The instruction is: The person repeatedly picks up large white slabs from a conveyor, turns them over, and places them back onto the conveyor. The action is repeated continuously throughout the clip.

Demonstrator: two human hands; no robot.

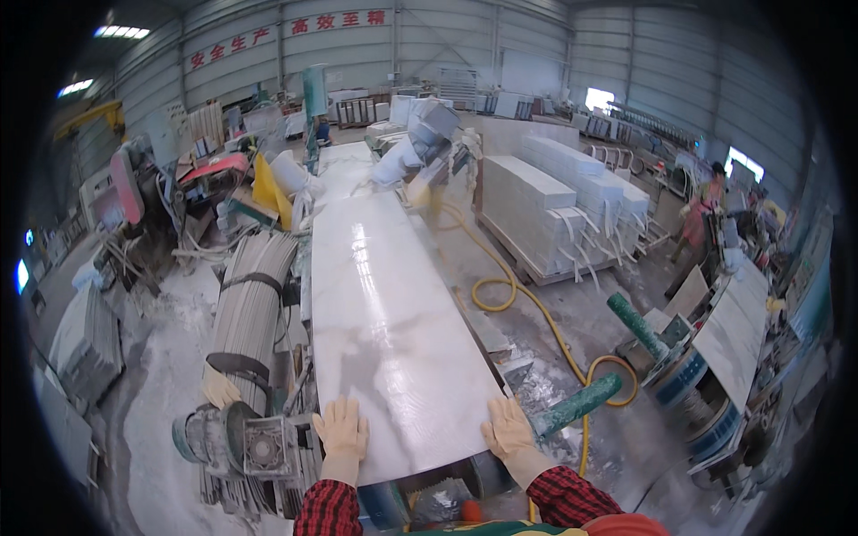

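A long white stone slab with faint grey veins stretches away from me on a roller conveyor. My left hand, in a cream glove, lies on its near left corner with the fingers stretched forward. At the near right edge rests my right hand, gloved the same way, its fingers extended along the side. Neither hand is wrapped round anything that I can see. Beneath the slab's near end shows a dark blue roller. The slab's far end reaches toward a grey machine head.
Left of the conveyor stand a motor and a strapped bundle of thin strips. Stacked white blocks sit on the right. A yellow hose loops across the floor near a green roller. Another person stands far right.
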